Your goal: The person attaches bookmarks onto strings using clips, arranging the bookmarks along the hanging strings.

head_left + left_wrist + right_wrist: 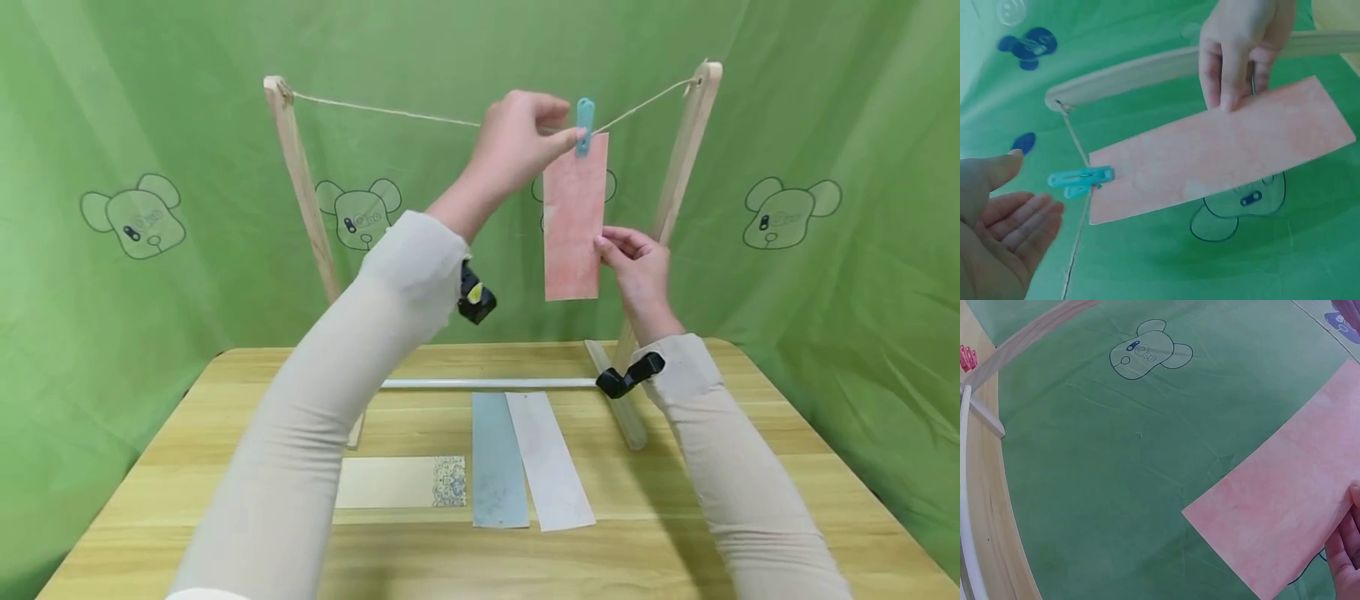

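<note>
A pink paper strip [574, 225] hangs from the string [390, 110], held at its top edge by a blue clothespin [585, 127]. Close beside that clothespin is my left hand [521, 133]; the left wrist view shows its thumb and fingers spread apart, with a gap between them and the clothespin [1082, 178]. My right hand [637, 271] pinches the strip's right edge between thumb and fingers, below the middle. Only a few fingers of the right hand [1346, 547] appear in the right wrist view, next to the strip [1279, 494].
Two wooden posts [686, 158] carry the string, with a white rod [487, 383] low between them. On the wooden table [187, 492] lie a cream strip with a patterned end [390, 482], a blue strip [497, 458] and a pale strip [551, 462]. Green cloth surrounds the table.
</note>
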{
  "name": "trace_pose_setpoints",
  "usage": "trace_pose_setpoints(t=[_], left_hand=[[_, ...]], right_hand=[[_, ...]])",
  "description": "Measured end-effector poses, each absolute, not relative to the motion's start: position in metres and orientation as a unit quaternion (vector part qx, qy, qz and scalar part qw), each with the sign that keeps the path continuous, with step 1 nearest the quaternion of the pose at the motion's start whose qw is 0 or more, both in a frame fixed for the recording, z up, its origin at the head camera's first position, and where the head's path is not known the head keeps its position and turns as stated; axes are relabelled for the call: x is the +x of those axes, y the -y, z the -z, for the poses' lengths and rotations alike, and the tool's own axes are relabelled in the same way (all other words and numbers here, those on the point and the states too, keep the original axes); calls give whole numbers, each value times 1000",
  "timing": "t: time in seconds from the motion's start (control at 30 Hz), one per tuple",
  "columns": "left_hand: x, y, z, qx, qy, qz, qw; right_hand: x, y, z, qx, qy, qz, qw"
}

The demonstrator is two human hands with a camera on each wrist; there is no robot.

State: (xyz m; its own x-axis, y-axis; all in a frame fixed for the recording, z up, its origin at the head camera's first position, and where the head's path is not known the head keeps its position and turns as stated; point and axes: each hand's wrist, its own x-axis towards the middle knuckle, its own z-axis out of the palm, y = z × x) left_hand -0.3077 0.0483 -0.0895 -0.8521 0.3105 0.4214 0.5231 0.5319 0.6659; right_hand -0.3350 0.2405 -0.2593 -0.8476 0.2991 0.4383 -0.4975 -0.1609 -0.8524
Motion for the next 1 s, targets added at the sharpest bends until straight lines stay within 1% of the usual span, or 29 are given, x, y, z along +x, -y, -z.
trace_pose_setpoints(t=[0.2, 0.37, 0.47, 0.67, 0.87, 1.0], left_hand=[[-297, -17, 109, -254, 859, 430, 110], [-295, 9, 131, -259, 855, 435, 110], [-293, 25, 151, -264, 847, 448, 109], [-283, 63, 194, -253, 839, 474, 88], [-273, 96, 235, -231, 834, 491, 100], [-268, 114, 266, -220, 841, 483, 101]], right_hand=[[-336, -238, 261, 83, 603, -747, 269], [-332, -242, 264, 78, 618, -736, 265], [-328, -247, 267, 68, 641, -720, 257], [-319, -254, 279, 43, 700, -671, 238], [-311, -262, 292, 40, 723, -649, 234], [-306, -268, 304, 38, 741, -634, 218]])
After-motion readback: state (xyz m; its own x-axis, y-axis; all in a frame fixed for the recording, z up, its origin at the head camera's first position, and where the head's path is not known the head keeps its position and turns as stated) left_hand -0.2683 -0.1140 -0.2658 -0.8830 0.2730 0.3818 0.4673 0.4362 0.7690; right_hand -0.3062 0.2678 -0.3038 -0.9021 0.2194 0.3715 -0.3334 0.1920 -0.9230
